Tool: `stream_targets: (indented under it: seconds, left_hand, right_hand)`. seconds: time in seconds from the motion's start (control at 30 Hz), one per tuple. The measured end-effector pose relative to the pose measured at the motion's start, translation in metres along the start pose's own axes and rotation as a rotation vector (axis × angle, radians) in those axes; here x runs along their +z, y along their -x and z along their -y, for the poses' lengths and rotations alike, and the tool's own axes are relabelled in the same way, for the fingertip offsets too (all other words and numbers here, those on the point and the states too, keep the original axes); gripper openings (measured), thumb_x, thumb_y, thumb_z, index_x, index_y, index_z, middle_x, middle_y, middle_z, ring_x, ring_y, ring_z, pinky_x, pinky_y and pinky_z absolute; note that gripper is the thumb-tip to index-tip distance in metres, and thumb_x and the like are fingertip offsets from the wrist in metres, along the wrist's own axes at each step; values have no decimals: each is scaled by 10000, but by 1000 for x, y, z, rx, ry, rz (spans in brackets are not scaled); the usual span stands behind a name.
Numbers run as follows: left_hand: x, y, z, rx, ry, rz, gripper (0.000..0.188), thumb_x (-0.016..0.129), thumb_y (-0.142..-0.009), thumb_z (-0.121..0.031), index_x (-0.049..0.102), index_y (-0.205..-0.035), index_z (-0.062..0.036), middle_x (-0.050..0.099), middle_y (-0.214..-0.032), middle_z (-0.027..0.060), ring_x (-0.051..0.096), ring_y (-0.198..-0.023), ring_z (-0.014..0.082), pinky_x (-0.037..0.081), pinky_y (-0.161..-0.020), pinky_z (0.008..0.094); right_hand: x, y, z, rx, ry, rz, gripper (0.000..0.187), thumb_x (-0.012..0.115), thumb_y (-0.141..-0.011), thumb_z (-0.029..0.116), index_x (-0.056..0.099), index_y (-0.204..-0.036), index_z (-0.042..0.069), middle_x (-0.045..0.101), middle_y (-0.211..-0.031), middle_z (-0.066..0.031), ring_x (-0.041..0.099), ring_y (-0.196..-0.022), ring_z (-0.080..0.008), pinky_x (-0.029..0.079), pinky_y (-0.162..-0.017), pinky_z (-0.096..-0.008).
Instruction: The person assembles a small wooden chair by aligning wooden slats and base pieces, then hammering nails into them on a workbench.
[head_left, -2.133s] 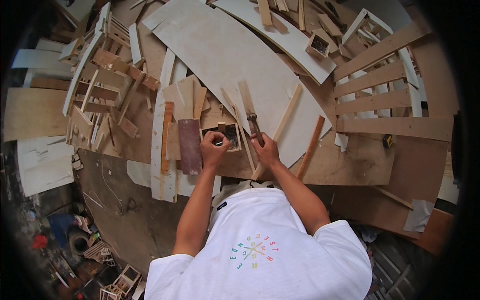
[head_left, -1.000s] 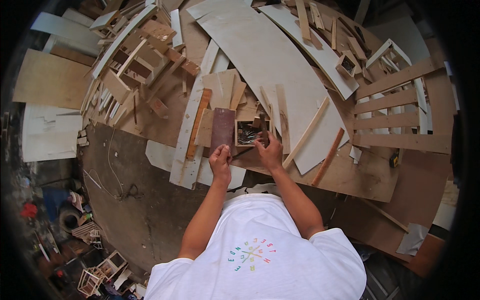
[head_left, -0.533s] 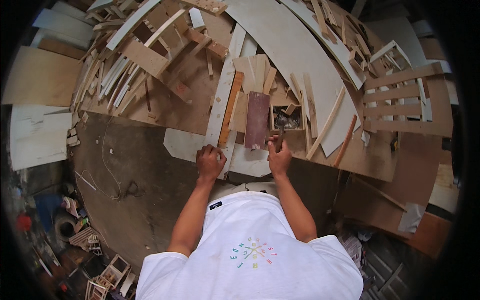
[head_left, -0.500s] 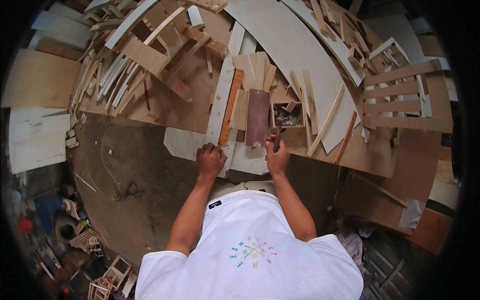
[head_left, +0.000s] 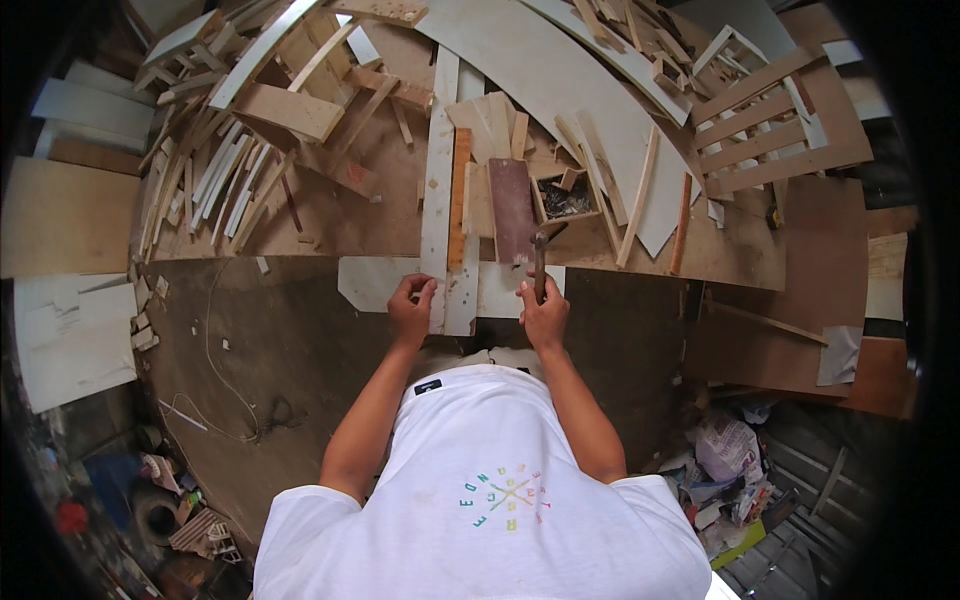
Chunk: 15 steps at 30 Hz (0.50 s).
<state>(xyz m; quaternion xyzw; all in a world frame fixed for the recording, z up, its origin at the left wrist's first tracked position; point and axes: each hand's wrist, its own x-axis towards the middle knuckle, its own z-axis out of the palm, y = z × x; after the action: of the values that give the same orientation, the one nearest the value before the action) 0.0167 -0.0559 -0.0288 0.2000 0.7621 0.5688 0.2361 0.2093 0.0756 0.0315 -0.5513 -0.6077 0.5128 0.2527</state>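
My right hand [head_left: 545, 316] is wrapped round the handle of a hammer [head_left: 540, 268], its head pointing up and away from me. My left hand [head_left: 409, 308] is closed, thumb against fingertips, beside the near end of a long white board [head_left: 438, 190]; whatever it may pinch is too small to make out. An orange wooden strip [head_left: 459, 200] lies along that board. To its right, a dark red-brown block [head_left: 513, 215] rests near the bench edge. Just beyond the hammer head stands a small wooden box [head_left: 546, 210] holding nails [head_left: 570, 203].
Piled wood strips [head_left: 225, 180] cover the bench's left side. A large white panel [head_left: 590, 120] and loose sticks [head_left: 640, 195] lie to the right, beside a slatted wooden frame [head_left: 760, 135]. A thin cord [head_left: 212, 325] trails over the floor at left.
The hammer has come more upright in my right hand, and both hands sit slightly nearer to me relative to the bench. My view has shifted and turned a little.
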Motion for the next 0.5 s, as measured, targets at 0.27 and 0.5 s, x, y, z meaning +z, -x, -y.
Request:
stream_targets:
  seconds: [0.27, 0.5]
  left_hand:
    - [-50, 7, -2, -127, 196, -90, 222, 747, -950, -84, 752, -1158, -7, 747, -939, 44, 668, -804, 98, 539, -709, 254]
    - [-91, -31, 13, -47, 371, -91, 229, 781, -915, -59, 759, -1128, 21, 753, -955, 61, 693, -852, 126, 560, -790, 264]
  right_hand:
    - [16, 39, -1, 25, -73, 80, 237, 648, -1001, 164, 677, -1199, 37, 679, -755, -47, 589, -526, -82, 482, -454, -273]
    - [70, 57, 38, 48, -80, 231, 241, 672, -981, 169, 675, -1183, 37, 650, -694, -38, 587, -504, -105, 485, -455, -297]
